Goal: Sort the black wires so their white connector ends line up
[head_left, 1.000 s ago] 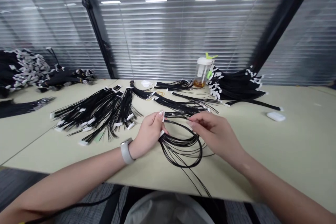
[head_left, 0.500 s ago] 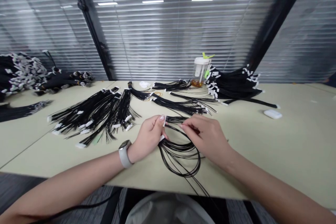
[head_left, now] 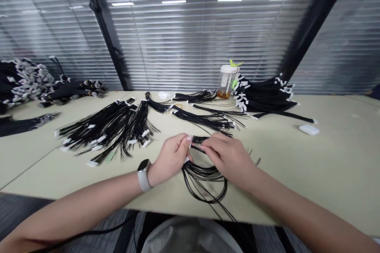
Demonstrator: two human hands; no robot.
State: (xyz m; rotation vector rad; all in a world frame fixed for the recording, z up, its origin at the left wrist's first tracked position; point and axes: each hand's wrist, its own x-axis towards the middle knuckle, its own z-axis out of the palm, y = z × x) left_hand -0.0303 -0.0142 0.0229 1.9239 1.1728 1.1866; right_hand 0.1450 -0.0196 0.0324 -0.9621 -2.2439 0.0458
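A looped bundle of thin black wires (head_left: pixel 204 180) lies near the front edge of the pale table (head_left: pixel 297 166). My left hand (head_left: pixel 170 158), with a white watch on its wrist, is closed and pinches the bundle's white connector end at the top of the loop. My right hand (head_left: pixel 230 156) sits just to the right, fingers curled and pinching the wires beside the left fingertips. The two hands almost touch. Some wire tails hang over the table edge.
Fanned piles of black wires with white connectors (head_left: pixel 109 130) lie to the left, more bundles (head_left: pixel 204 118) behind the hands, and a thick stack (head_left: pixel 267 97) at back right. A clear bottle with white lid (head_left: pixel 227 81) stands at the back. A small white case (head_left: pixel 308 129) lies right.
My right hand has moved left until its fingers meet my left hand at the top of the loop. The loop has become tighter and shifted slightly toward me.
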